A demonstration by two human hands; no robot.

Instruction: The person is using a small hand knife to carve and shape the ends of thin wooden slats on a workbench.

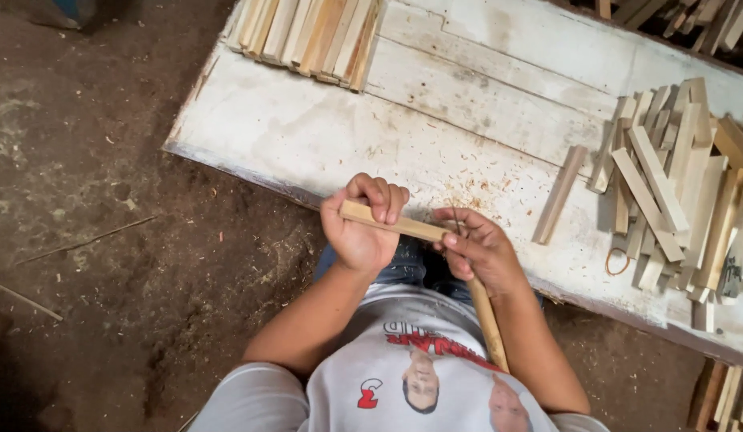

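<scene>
Soft, even light fell from above on the white counter (467, 104), which was the brightest part of the view without glare, while the dirt floor (107, 200) sank into dimness toward the left and bottom corners. Shadows were faint and short, just under the hands and beside the wood strips (667, 184). Focus was fairly sharp at the centre, with slight softness and wide-angle bending toward the edges.

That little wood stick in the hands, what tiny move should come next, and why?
Probably a short push of the tool in the right hand along the wood stick, away from the body. The left hand grips the stick's far end, the tool already meets its near end, and fresh shavings lie on the white board just beyond.
</scene>
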